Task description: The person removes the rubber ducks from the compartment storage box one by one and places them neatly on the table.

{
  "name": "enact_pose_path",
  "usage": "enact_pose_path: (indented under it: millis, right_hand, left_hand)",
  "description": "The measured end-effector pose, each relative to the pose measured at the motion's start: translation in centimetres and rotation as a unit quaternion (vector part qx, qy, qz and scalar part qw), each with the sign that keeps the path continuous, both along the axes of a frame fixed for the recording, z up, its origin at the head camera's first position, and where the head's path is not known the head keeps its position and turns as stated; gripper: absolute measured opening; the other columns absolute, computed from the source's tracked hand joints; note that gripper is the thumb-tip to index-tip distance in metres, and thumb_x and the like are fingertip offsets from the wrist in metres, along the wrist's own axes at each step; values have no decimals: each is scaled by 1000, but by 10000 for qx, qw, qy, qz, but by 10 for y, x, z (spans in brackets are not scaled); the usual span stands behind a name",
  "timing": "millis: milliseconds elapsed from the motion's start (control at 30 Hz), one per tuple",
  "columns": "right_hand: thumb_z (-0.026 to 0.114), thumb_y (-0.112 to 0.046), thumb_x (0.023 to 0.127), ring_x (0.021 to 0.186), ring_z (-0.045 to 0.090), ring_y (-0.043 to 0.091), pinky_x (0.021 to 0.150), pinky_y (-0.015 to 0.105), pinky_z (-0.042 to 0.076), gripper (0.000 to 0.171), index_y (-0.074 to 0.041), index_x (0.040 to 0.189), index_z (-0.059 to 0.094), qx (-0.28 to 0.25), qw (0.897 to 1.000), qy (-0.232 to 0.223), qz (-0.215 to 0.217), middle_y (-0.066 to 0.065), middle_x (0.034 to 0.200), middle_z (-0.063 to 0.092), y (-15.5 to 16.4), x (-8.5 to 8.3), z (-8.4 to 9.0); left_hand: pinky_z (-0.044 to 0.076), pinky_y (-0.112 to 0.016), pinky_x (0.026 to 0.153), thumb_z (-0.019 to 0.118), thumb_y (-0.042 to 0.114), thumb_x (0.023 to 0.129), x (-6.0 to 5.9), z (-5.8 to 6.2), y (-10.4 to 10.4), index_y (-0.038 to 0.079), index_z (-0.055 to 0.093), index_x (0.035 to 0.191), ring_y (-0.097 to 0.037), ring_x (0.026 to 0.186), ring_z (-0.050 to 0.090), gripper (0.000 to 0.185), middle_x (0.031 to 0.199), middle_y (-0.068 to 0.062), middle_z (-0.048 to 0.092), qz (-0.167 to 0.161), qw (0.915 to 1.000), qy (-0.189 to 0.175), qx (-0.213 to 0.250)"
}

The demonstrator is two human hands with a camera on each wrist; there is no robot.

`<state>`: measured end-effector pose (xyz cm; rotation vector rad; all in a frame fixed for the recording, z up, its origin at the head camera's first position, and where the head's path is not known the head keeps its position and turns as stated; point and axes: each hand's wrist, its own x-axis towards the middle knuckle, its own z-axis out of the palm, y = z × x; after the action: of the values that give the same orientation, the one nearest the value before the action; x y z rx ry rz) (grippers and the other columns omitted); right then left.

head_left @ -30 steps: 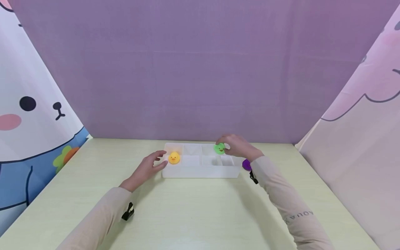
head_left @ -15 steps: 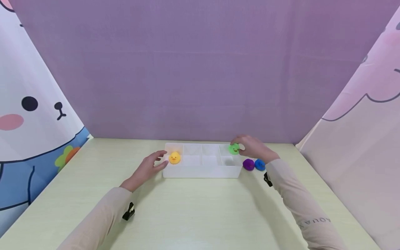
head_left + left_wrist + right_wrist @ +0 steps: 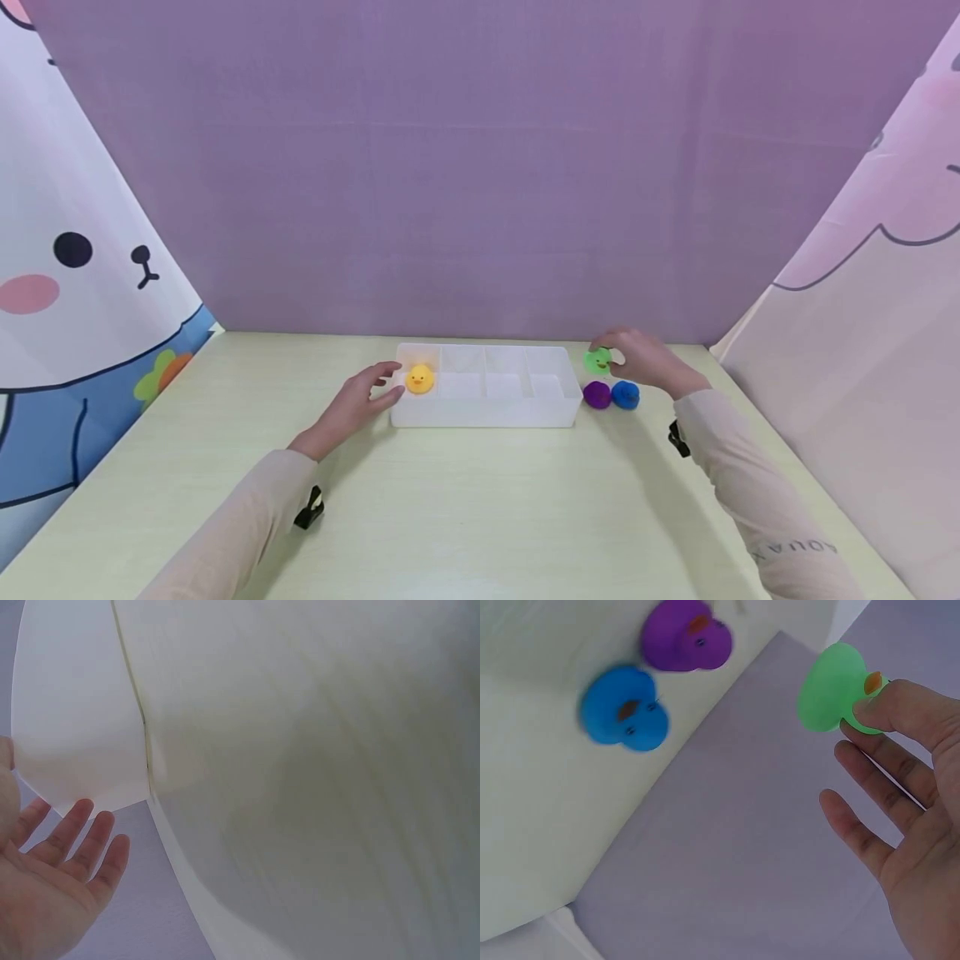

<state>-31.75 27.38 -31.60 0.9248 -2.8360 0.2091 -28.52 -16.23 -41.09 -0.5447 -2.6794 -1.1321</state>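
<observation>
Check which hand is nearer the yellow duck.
Left. The left hand rests at the organizer tray's left end, beside the yellow duck; the right hand is beyond the tray's right end.

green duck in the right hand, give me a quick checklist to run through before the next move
1. Grip: the right hand pinches the green duck at the fingertips: ok.
2. Duck clear of the tray: it hangs to the right of the white divided tray, outside its wall: ok.
3. Space below: the purple duck and the blue duck sit on the table right by it; free spot behind them: cannot tell.
4. Left hand: open, fingertips at the tray's left end: ok.
5. Yellow duck sits in the leftmost compartment: ok.
</observation>
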Motion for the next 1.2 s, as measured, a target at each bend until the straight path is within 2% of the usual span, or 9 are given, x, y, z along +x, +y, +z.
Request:
enact_pose_path:
  millis: [333,567,1200]
  right_hand:
    - [68,7,69,90,59,27,78,42,50,31,-1,99,66,-18,9998,176,61,10,95,65,29,5,-8]
    - [68,5,69,89,59,27,76,42,50,31,-1,99,66,40,9998,53,-185,9,94,66,49,7,-13]
    - [68,9,66,86,61,30,77,45,50,32,2,97,65,-148,9995,1,-285,11,90,67,90,8,-39]
  left_hand:
    - [45,-51,92,59,21,89,1,0,0,1,47,129,-39,109,54,47,128,-21,52,6,10000,-38,-12]
    - [44,-51,93,60,21,89,1,0,-1,1,47,129,-39,109,54,47,128,-21,52,-12,10000,3,15]
    - [45,-50,92,59,23,89,1,0,-1,2,46,130,-39,110,54,47,128,-21,51,-18,10000,-60,30]
